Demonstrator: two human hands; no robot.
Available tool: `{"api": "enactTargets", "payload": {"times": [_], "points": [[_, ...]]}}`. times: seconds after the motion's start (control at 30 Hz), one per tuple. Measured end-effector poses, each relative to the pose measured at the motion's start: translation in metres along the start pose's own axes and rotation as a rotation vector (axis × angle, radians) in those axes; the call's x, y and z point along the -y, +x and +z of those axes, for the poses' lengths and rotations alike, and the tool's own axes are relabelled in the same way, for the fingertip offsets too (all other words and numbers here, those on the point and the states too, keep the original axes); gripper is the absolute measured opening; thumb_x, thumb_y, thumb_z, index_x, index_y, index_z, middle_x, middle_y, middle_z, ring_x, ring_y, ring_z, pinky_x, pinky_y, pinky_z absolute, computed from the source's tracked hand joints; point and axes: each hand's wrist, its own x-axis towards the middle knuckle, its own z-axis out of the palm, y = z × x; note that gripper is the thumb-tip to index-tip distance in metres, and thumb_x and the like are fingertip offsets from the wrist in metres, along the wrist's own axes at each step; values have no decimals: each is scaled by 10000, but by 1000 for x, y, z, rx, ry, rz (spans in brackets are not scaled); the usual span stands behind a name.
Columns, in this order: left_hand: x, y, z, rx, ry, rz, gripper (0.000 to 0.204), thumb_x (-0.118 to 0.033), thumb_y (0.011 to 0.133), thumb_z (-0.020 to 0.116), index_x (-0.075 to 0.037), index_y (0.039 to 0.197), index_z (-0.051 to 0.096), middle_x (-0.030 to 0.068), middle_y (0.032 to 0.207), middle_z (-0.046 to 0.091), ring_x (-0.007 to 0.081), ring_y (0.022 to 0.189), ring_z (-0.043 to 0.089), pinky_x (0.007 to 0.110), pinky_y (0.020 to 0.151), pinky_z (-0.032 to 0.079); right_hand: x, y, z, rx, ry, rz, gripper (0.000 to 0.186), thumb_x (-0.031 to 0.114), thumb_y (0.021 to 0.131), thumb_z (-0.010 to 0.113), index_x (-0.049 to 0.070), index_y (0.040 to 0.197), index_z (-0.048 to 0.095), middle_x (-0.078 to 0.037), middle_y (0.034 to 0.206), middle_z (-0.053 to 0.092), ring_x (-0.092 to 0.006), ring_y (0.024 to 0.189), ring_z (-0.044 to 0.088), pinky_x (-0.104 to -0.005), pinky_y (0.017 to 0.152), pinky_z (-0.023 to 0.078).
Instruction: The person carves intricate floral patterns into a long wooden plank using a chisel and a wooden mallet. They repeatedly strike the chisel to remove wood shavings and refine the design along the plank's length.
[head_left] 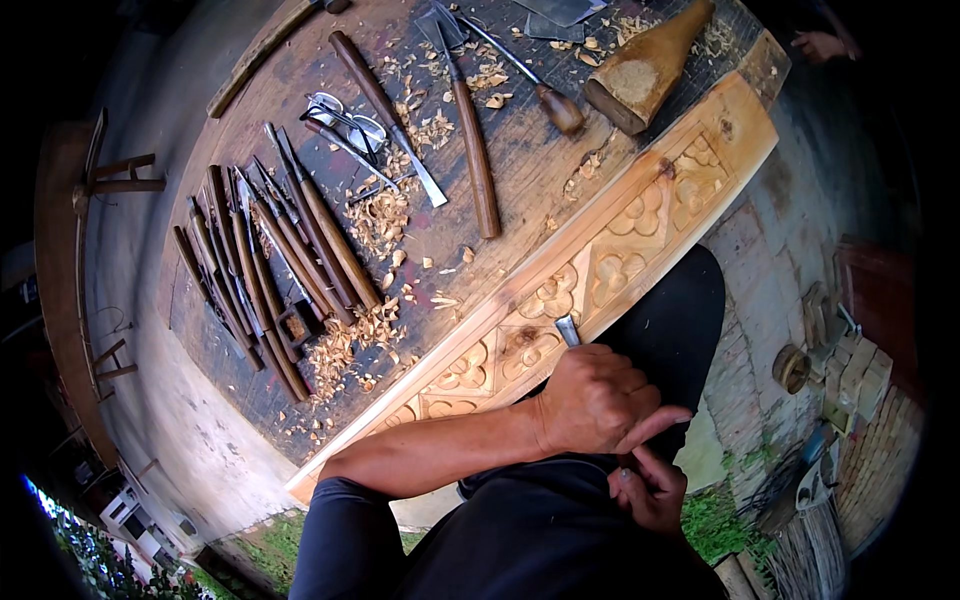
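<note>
My left hand [595, 400] is closed round a carving chisel, its bright metal blade [568, 330] standing out past the knuckles. The handle is hidden in the fist. The blade's end meets the lower edge of a long pale wooden board [600, 245], carved with flower shapes in triangular panels. Close to my body, just below the left thumb, is my right hand [652, 492]. Its fingers are bent loosely and apart, and I see nothing in them. The board slants from lower left to upper right along the near side of the workbench [440, 270].
Several wooden-handled chisels [270, 260] lie in a row at left, among curled shavings [345, 350]. Eyeglasses [345, 125], more chisels and a wooden mallet [645, 70] are farther back. Beyond the bench, a person's hand [820, 45] shows at upper right. Wood blocks [858, 380] are stacked on the right.
</note>
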Motion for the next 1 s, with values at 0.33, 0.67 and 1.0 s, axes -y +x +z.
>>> {"api": "enactTargets", "payload": {"times": [0.33, 0.67, 1.0], "points": [[-1, 1, -2, -1, 3, -17, 529, -364, 866, 879, -148, 544, 518, 10, 530, 505, 201, 471, 502, 356, 478, 379, 8, 1, 1, -1, -39, 29, 471, 21, 1056, 617, -43, 1521, 578, -52, 817, 696, -57, 637, 561, -221, 582, 453], [-2, 5, -4, -26, -33, -37, 523, -343, 866, 875, -148, 536, 518, 13, 525, 499, 208, 468, 499, 369, 470, 379, 28, -4, 1, 2, -59, 164, 490, 45, 1057, 621, -14, 1540, 570, -51, 806, 706, -51, 634, 565, -224, 601, 474], [-1, 7, -3, -53, -19, -65, 521, -338, 863, 872, -157, 529, 515, 1, 522, 494, 199, 462, 496, 367, 458, 365, 29, 0, 2, 21, -57, 184, 514, 70, 1068, 615, -1, 1572, 540, -45, 824, 707, -54, 657, 575, -220, 613, 470]]}}
